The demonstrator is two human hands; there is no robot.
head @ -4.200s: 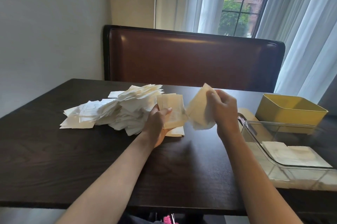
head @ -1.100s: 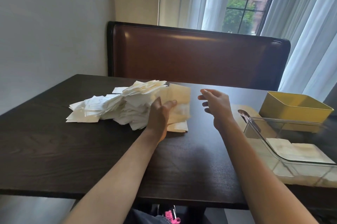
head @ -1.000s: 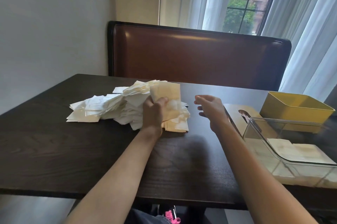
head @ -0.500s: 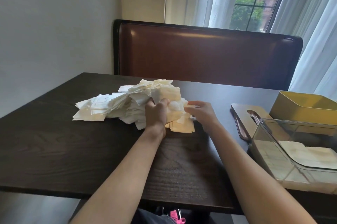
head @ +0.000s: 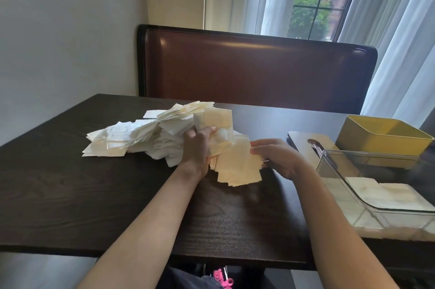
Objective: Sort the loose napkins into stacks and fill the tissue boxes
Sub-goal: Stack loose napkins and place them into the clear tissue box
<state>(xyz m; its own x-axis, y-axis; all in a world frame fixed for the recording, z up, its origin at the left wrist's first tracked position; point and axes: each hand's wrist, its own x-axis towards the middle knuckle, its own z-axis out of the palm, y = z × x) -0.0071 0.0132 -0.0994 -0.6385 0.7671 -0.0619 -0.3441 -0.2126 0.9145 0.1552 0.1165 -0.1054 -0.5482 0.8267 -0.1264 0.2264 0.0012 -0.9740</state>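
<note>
My right hand (head: 280, 159) hides its fingertips behind the cream napkins (head: 237, 166). The clear tissue box (head: 376, 185) runs past the frame's right edge, and its contents look blurred, possibly folded napkins.

Hands: two, left hand (head: 198, 150) and right hand (head: 279, 156). Bench (head: 70, 194): one. Loose napkin heap (head: 146, 134): one, sheets too many and too overlapped to count. Clear plastic box (head: 367, 185): one, with two flat napkin stacks (head: 386, 194) visible inside. Yellow box (head: 386, 138): one. Flat board with a slot (head: 313, 145): one. Padded seat back (head: 256, 69): one.
</note>
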